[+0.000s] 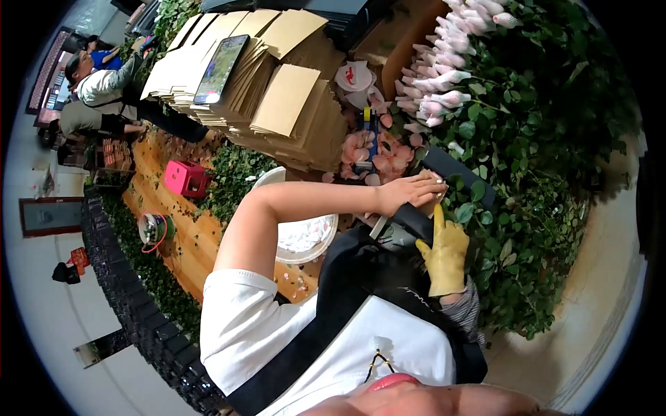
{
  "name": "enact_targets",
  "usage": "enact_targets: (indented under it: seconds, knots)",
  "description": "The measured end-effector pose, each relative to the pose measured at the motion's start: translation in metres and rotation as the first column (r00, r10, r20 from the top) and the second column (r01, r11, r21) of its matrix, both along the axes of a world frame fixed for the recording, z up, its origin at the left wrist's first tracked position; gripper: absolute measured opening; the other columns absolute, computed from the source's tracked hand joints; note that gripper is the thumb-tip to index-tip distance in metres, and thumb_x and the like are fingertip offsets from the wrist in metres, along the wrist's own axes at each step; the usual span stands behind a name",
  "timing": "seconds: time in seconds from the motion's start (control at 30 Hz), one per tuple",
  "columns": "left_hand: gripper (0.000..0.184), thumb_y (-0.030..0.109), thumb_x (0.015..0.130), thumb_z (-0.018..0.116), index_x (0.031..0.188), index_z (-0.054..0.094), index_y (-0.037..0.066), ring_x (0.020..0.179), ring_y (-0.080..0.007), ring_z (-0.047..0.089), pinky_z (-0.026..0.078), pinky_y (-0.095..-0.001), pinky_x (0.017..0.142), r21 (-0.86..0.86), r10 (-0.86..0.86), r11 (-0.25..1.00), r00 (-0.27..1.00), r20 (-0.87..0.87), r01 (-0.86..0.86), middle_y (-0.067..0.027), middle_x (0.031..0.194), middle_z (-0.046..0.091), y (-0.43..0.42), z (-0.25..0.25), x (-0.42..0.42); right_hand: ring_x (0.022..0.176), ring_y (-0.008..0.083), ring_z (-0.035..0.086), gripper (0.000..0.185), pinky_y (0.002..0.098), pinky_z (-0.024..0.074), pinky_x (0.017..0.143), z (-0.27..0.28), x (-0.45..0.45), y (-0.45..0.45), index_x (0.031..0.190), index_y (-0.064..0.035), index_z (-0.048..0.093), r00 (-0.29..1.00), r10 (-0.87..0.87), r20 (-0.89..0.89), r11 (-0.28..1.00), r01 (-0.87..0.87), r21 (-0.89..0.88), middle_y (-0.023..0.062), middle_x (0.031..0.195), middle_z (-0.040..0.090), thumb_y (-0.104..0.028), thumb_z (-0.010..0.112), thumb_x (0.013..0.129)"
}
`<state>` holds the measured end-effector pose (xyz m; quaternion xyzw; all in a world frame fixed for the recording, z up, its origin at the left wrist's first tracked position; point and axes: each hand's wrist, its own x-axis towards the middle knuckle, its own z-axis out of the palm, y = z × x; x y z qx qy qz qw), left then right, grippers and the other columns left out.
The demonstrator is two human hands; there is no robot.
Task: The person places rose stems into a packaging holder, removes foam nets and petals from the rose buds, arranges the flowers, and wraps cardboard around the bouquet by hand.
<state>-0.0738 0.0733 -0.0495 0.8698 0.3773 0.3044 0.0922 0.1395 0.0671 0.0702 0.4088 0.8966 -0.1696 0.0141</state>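
Note:
My bare left hand (411, 191) reaches across my front, its fingers stretched and lying over a small piece of tan paper or cardboard (435, 179). A dark grey curved board (459, 177) lies just beyond the fingertips. Below the hand is a black padded edge (414, 220). My right hand (445, 258), in a yellow glove, is close by, index finger and thumb extended and apart, with nothing visible in it. Leafy green rose stems (527, 229) lie beside the glove. Wrapped pale pink rose buds (444, 76) line the far end of the foliage.
Tall stacks of kraft paper sheets (288, 100) stand ahead, with a phone (222, 69) on top. Loose pink petals (392, 156) surround a blue tool (368, 139). Left are a white tub (305, 239), a pink stool (186, 179), a bucket (156, 230) and people (107, 90).

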Motion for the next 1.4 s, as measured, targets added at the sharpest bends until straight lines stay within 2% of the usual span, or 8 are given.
enact_targets:
  seconds: [0.13, 0.2, 0.33, 0.6, 0.7, 0.87, 1.13, 1.4]
  knots:
    - [0.047, 0.029, 0.098, 0.059, 0.127, 0.050, -0.007, 0.136, -0.0440, 0.044, 0.037, -0.0500, 0.114, -0.074, -0.025, 0.997, 0.999, -0.038, 0.022, -0.0235, 0.149, 0.045, 0.004, -0.005, 0.001, 0.083, 0.0375, 0.064, 0.032, 0.0505, 0.0486, 0.071, -0.021, 0.015, 0.002, 0.093, -0.0102, 0.067, 0.955, 0.172, -0.242, 0.982, -0.185, -0.033, 0.0117, 0.085, 0.067, -0.018, 0.085, 0.068]
    - [0.087, 0.038, 0.061, 0.088, 0.125, 0.050, -0.006, 0.138, -0.0422, 0.043, 0.035, -0.0498, 0.118, -0.175, 0.019, 0.985, 0.999, 0.049, -0.010, -0.0216, 0.151, 0.043, -0.005, 0.028, 0.006, 0.079, 0.0365, 0.062, 0.025, 0.0511, 0.0460, 0.068, -0.012, 0.017, -0.002, 0.084, -0.0103, 0.064, 0.915, 0.239, -0.325, 0.965, -0.262, -0.028, 0.0104, 0.081, 0.064, -0.015, 0.082, 0.068]
    - [0.076, 0.043, 0.078, 0.078, 0.130, 0.051, -0.005, 0.146, -0.0360, 0.036, 0.027, -0.0456, 0.122, -0.065, 0.086, 0.992, 0.950, -0.300, -0.110, -0.0188, 0.158, 0.037, -0.005, 0.023, 0.011, 0.080, 0.0307, 0.059, 0.024, 0.0458, 0.0456, 0.073, 0.005, 0.007, 0.013, 0.079, -0.0110, 0.063, 0.900, 0.239, -0.365, 0.964, -0.265, -0.020, 0.0073, 0.077, 0.059, -0.017, 0.082, 0.066]
    - [0.059, 0.045, 0.106, 0.051, 0.147, 0.045, 0.004, 0.138, -0.0406, 0.045, 0.038, -0.0445, 0.115, -0.810, 0.232, 0.530, 0.876, 0.422, 0.250, -0.0226, 0.151, 0.046, 0.016, 0.060, -0.027, 0.090, 0.0303, 0.071, 0.052, 0.0387, 0.0549, 0.083, -0.044, -0.008, 0.117, 0.104, -0.0031, 0.074, 0.985, -0.147, 0.087, 0.703, 0.166, -0.691, 0.0161, 0.097, 0.075, -0.032, 0.094, 0.066]
    - [0.088, 0.059, 0.088, 0.070, 0.148, 0.040, 0.003, 0.143, -0.0470, 0.035, 0.033, -0.0552, 0.117, -0.328, 0.008, 0.943, 0.987, -0.162, -0.061, -0.0282, 0.154, 0.035, -0.016, 0.059, -0.011, 0.091, 0.0272, 0.071, 0.055, 0.0377, 0.0549, 0.083, -0.034, -0.013, 0.117, 0.110, -0.0016, 0.074, 0.993, -0.088, 0.082, 0.699, 0.120, -0.705, 0.0141, 0.100, 0.075, -0.031, 0.093, 0.068]
    - [0.087, 0.042, 0.078, 0.084, 0.148, 0.042, 0.011, 0.146, -0.0433, 0.031, 0.028, -0.0555, 0.119, -0.263, 0.402, 0.858, 0.895, -0.191, -0.442, -0.0219, 0.156, 0.035, -0.046, 0.036, 0.020, 0.089, 0.0231, 0.068, 0.048, 0.0380, 0.0535, 0.077, -0.036, -0.009, 0.109, 0.107, 0.0030, 0.072, 0.976, -0.219, 0.015, 0.640, 0.156, -0.752, 0.0161, 0.100, 0.075, -0.020, 0.093, 0.071]
    - [0.089, 0.038, 0.068, 0.087, 0.147, 0.050, 0.016, 0.148, -0.0357, 0.033, 0.028, -0.0545, 0.121, -0.212, -0.145, 0.969, 0.988, -0.059, 0.129, -0.0158, 0.159, 0.037, -0.004, 0.054, -0.018, 0.091, 0.0251, 0.070, 0.052, 0.0391, 0.0552, 0.078, -0.047, -0.015, 0.114, 0.114, 0.0021, 0.070, 0.995, -0.037, 0.092, 0.757, 0.088, -0.647, 0.0159, 0.104, 0.075, -0.023, 0.092, 0.074]
    - [0.094, 0.061, 0.064, 0.083, 0.143, 0.059, 0.017, 0.147, -0.0340, 0.036, 0.024, -0.0554, 0.123, -0.164, -0.066, 0.987, 0.924, -0.377, 0.003, -0.0150, 0.156, 0.042, -0.003, 0.041, -0.002, 0.095, 0.0295, 0.073, 0.044, 0.0405, 0.0573, 0.081, -0.020, -0.010, 0.119, 0.118, -0.0024, 0.069, 0.995, 0.023, -0.098, 0.867, -0.069, -0.494, 0.0177, 0.103, 0.074, -0.024, 0.083, 0.083]
